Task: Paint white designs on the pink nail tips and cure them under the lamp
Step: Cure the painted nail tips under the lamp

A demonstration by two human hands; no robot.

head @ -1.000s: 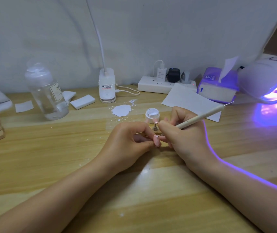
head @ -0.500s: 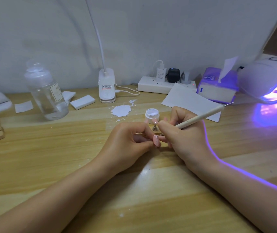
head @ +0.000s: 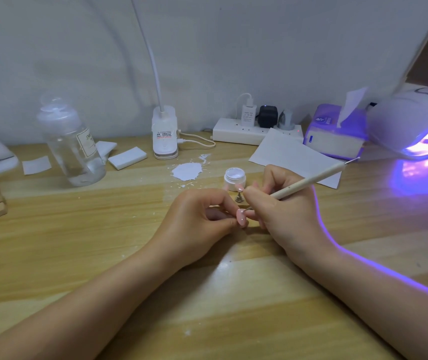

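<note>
Right now the left hand pinches a pink nail tip near the middle of the table while the right hand grips a thin brush touching it, so any tremor could smear the white paint.

Pale pink nail tip with a small white dab; cream-beige brush; white jar; white paint splat; violet-glowing white lamp; clear bottle; light wood-grain surface; purple-and-white tissue box
</note>
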